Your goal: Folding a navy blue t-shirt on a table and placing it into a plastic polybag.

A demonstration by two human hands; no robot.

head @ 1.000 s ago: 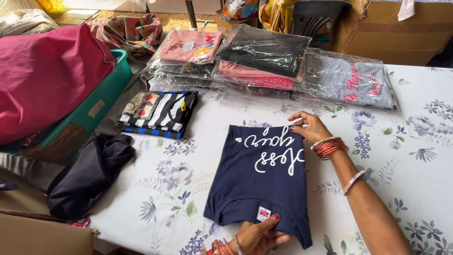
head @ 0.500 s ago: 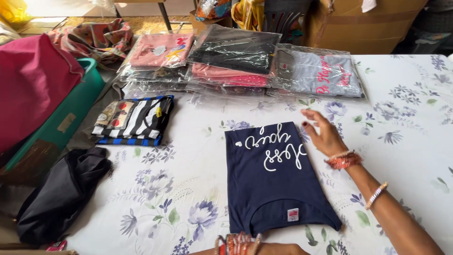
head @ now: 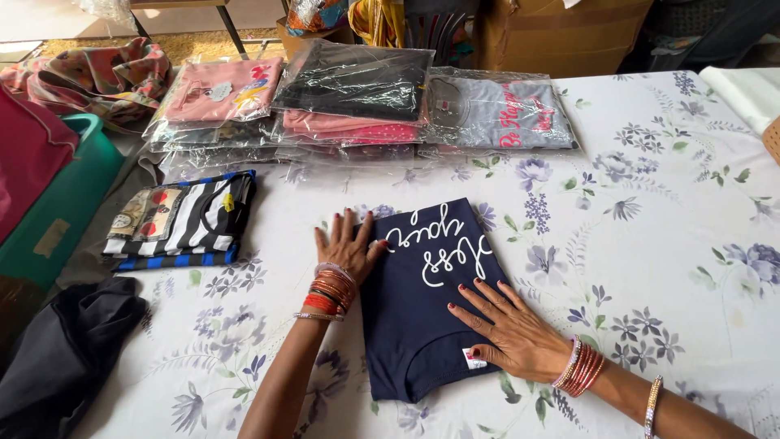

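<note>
Head view: packaged shirts (head: 357,89) in plastic bags, seemingly folded.

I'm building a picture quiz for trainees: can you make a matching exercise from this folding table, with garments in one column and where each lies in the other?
Things:
1. navy T-shirt
2. striped folded shirt
3. grey T-shirt in a clear bag
4. black garment

Places:
A. far side of the table, right end of the bagged row
B. under both hands, the left hand and the right hand
C. near left corner, off the floral cloth
D. left of the left hand, unbagged

Pairs: 1-B, 2-D, 3-A, 4-C
</note>
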